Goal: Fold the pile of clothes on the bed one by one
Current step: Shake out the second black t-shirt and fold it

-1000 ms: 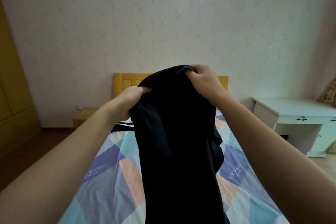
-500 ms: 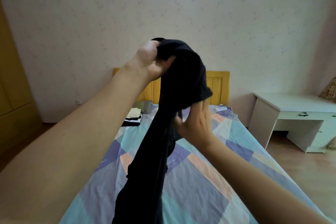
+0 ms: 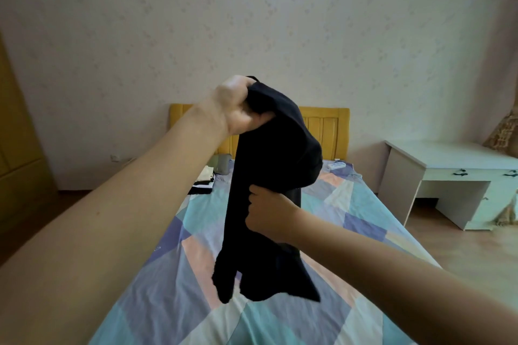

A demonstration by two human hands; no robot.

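Left hand (image 3: 238,106): raised, fist clenched round the top of the garment (image 3: 269,190). Right hand (image 3: 269,211): lower, fingers curled into the cloth at mid-length. Garment: black, soft, hanging in a bunched column clear of the bed (image 3: 350,204), two loose ends dangling at the bottom just above the sheet; what kind of garment it is you cannot yet tell. Step in hand, as it appears: sorting the piece out in the air before laying it down. To do it well, keep your left grip high so the weight draws the cloth straight, slide your right hand along an edge until you find a seam, waistband or hem, then take matching corners in each hand and give one shake. Lay it flat on the sheet and smooth it before any crease is set; bunched cloth folds crooked. Beyond the hands: patchwork sheet in blue, pink and teal; small stack (image 3: 203,180) of clothes at the far left near the headboard (image 3: 325,126); white desk (image 3: 448,171) to the right.
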